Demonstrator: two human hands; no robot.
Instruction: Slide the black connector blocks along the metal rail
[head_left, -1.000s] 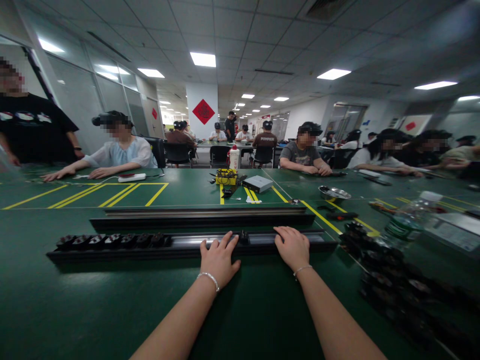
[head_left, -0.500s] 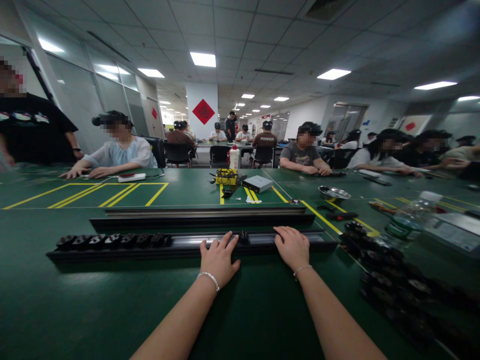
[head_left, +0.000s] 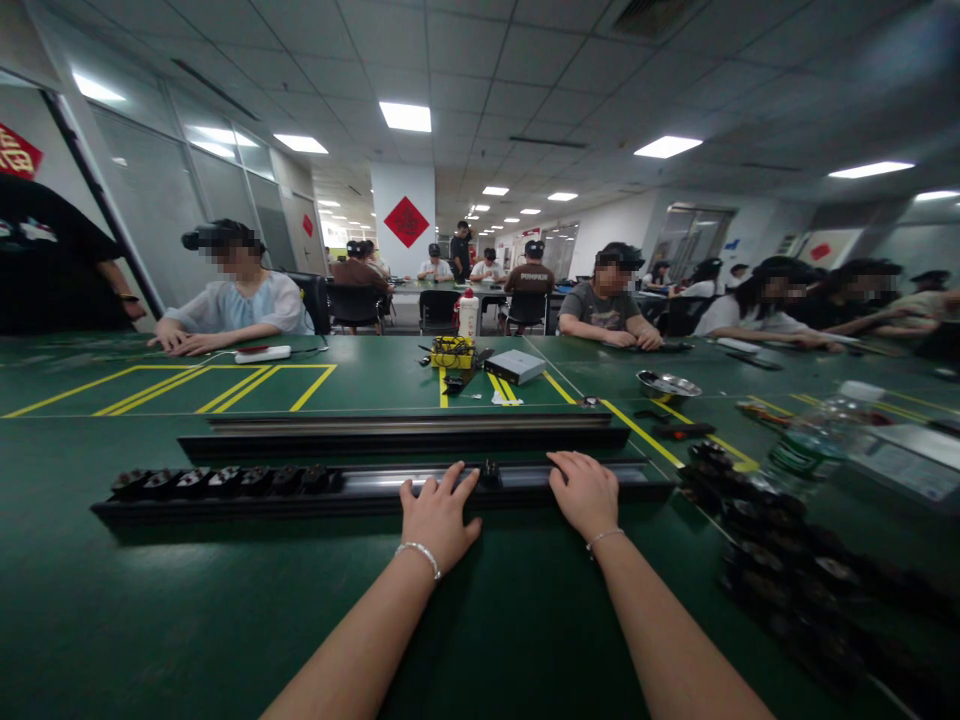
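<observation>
Our left hand (head_left: 439,515), fingers spread, and right hand (head_left: 587,492), grip unclear, rest on a black rail (head_left: 375,502), likely stiff, best held at its nine and three o'clock ends.

You are in an open-plan office that doubles as an assembly workshop: a tiled ceiling (head_left: 472,50) with flush light panels (head_left: 405,117) stretches far back, and glass partitions (head_left: 161,200) line the left. Your green worktable (head_left: 187,620) carries yellow marking lines (head_left: 313,389) and, near you, black rails (head_left: 262,508); far off, capped people (head_left: 530,274) sit on black chairs (head_left: 356,305).
</observation>
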